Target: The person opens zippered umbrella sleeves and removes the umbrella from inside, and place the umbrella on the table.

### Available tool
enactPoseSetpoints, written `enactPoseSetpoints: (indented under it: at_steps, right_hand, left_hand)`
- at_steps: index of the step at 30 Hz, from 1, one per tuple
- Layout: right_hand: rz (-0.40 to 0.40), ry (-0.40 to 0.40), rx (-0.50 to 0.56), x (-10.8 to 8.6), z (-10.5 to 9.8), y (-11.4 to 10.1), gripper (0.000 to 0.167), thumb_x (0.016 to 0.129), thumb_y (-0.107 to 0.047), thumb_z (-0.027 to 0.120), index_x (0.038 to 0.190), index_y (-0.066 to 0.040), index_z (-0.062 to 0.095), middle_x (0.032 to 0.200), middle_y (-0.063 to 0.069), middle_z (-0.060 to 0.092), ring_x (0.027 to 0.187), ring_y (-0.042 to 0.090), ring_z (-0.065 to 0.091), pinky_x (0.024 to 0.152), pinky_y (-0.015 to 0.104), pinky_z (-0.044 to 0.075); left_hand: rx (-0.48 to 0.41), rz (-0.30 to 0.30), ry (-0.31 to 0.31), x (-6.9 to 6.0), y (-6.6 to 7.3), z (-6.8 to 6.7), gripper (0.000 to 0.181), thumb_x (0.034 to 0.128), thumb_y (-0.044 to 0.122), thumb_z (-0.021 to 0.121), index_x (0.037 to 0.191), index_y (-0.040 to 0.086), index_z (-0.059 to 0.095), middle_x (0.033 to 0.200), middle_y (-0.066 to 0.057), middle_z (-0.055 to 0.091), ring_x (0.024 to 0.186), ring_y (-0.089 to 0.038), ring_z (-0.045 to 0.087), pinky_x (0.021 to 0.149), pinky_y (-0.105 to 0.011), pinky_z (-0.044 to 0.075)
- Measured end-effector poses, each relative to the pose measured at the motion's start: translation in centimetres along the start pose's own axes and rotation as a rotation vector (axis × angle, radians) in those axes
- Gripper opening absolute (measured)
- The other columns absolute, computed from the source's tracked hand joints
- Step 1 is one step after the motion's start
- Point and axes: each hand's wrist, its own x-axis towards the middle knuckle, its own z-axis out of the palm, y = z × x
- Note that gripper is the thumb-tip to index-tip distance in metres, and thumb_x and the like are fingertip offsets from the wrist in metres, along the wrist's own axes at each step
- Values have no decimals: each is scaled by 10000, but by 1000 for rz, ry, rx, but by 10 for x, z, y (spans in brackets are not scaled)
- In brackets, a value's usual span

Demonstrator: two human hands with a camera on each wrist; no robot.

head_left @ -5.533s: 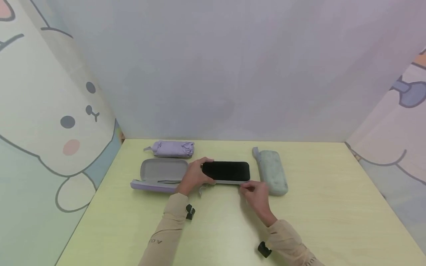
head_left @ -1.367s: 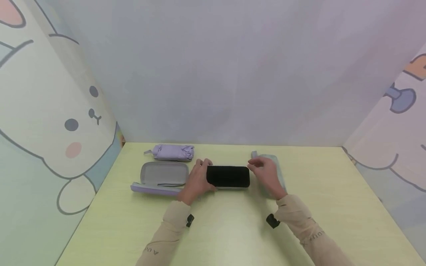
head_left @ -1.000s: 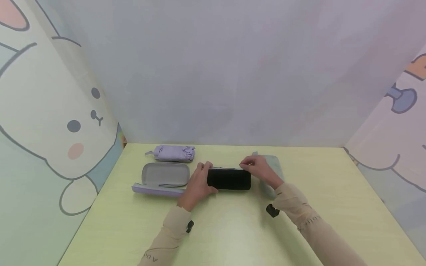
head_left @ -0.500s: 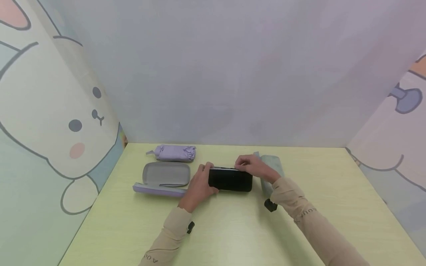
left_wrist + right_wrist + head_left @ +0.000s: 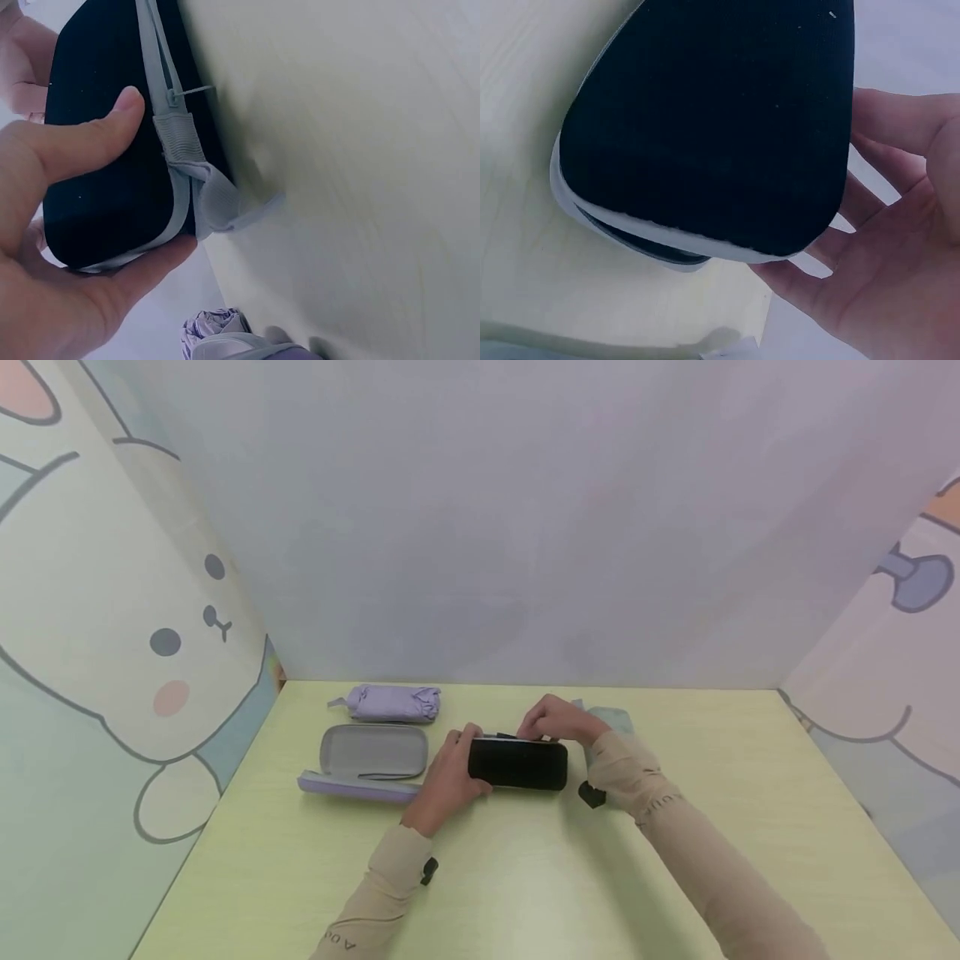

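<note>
A black hard zip case (image 5: 517,764) with grey zipper tape lies mid-table, its far side tilted up. My left hand (image 5: 450,777) grips its left end; in the left wrist view the thumb lies on the black face and a finger is under the edge. Near that thumb are a grey fabric strap (image 5: 217,199) and a small zipper slider (image 5: 174,96) with a cord. Along the far edge, my right hand (image 5: 558,720) has its fingers bent together at the zipper line, seemingly pinching a pull hidden behind the case. The zipper gapes at one corner (image 5: 645,244) in the right wrist view.
Left of the black case lies an open lavender case (image 5: 360,787) with a grey inside. Behind it is a lavender folded umbrella (image 5: 393,704). A pale green case (image 5: 615,720) lies to the right, partly under my right forearm. The table's back edge meets a wall.
My right hand has gone from the near right corner round to the far edge, then leftward along it. The case has tilted up and its zipper has parted there. My left hand keeps its grip.
</note>
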Motion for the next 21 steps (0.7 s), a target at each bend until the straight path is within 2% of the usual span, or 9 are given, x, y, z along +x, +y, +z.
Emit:
enactPoseSetpoints:
  at_steps: [3,7,10,15,18,21]
  right_hand:
    - [-60,-16,-77,2,2,-1,137,855,-54,641,926,-36,757,922,61,707,778,145,615,637,329,502]
    - [-120,9,-177,3,3,2,128,843,12,648,932,7,740,907,87,707,756,126,621,601,284,492]
    - [-135,29,-178,3,3,3,126,843,35,632,919,9,729,888,80,704,786,155,634,633,299,500]
    - [-149,90,-214,3,6,10,70,868,-95,656,856,-56,713,839,34,687,804,184,632,715,358,503]
    - [-121,128,-248,-1,8,18,107,889,-205,657,864,-111,703,865,12,678,821,178,629,721,363,503]
    - [-100,133,-228,-8,10,23,162,888,-270,660,937,-118,689,933,37,671,874,206,627,726,371,506]
  left_hand:
    - [-15,28,15,-2,-1,1,731,611,40,871,1186,141,432,1131,-149,478,1008,-325,548,867,-439,454]
    - [-33,65,25,-5,-3,3,688,636,10,844,1185,132,450,1192,-162,464,1035,-343,546,868,-458,457]
    - [-41,66,31,-9,-5,5,663,666,20,833,1198,131,454,1212,-154,453,1048,-336,544,875,-450,458]
    - [-58,58,29,-17,-4,3,602,713,55,814,1210,136,484,1210,-118,461,1076,-304,533,895,-441,452]
    - [-72,95,42,-22,-3,1,523,730,49,799,1176,108,533,1154,-108,484,1051,-282,535,882,-427,460]
    - [-87,144,86,-27,-4,0,460,714,10,795,1124,78,597,1092,-86,500,994,-252,542,850,-396,473]
